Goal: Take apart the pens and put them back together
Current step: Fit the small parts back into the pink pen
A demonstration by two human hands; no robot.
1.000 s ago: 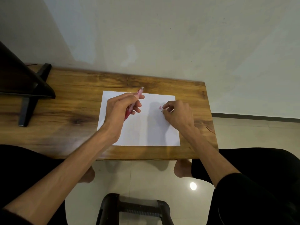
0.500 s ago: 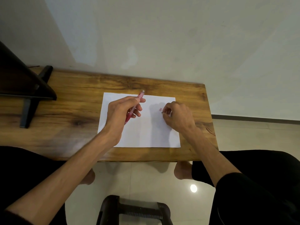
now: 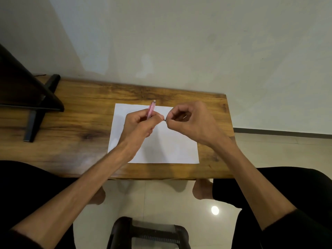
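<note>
A: Far left?
B: Black angled metal stand (image 3: 34, 97) on the long brown wooden table (image 3: 75, 126).

A: Centre?
B: White paper sheet (image 3: 161, 150). Above it, left hand (image 3: 140, 126) grasping the slim pink plastic pen barrel (image 3: 150, 109), tilted, its pale end pointing far.

A: Right?
B: Right hand (image 3: 194, 123), fingertips pinching a tiny dark part (image 3: 165, 120) at the left thumb; what it is cannot be told.

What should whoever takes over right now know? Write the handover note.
Left hand: closed around the pink pen barrel, raised over the white paper, its capped end pointing away.
Right hand: pinching a small thin part at the fingertips, close to the left hand; what the part is cannot be told.
Done: pen appears to be apart.
Left: probably fit that part into the barrel and close the pen. No other pens are visible on the wooden table.
</note>
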